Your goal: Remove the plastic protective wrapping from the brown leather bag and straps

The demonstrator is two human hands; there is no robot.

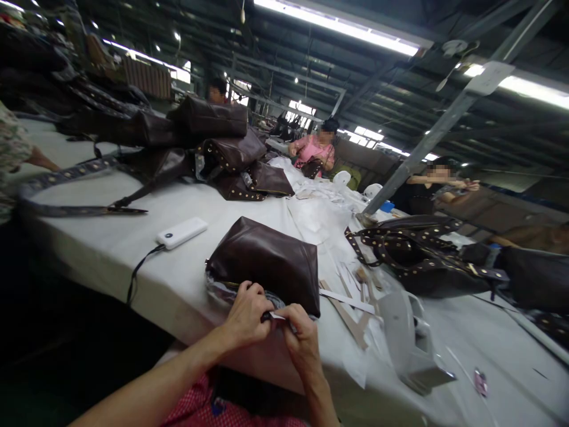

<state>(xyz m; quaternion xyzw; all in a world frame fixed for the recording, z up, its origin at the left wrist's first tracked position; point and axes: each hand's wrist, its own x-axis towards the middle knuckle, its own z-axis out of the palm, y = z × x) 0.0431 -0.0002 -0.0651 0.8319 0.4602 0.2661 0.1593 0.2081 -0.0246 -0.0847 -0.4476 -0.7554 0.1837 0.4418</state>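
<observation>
A dark brown leather bag (267, 258) lies on the white-covered table in front of me, its edge with clear plastic wrap (220, 289) turned towards me. My left hand (249, 311) is closed at that near edge, its fingers around a small dark piece (267, 316) whose kind I cannot make out. Close beside it, my right hand (302, 332) pinches a small white slip (277, 315) between thumb and finger. The slip's tip points at the left hand's fingers. Part of the bag's opening is hidden behind both hands.
A white power bank (182, 233) with a black cord lies left. Several brown bags (235, 151) are piled behind; studded bags (418, 255) lie right. A white tape dispenser (411, 344), paper strips (349, 302) and a pink item (480, 382) are on the right. People work across the table.
</observation>
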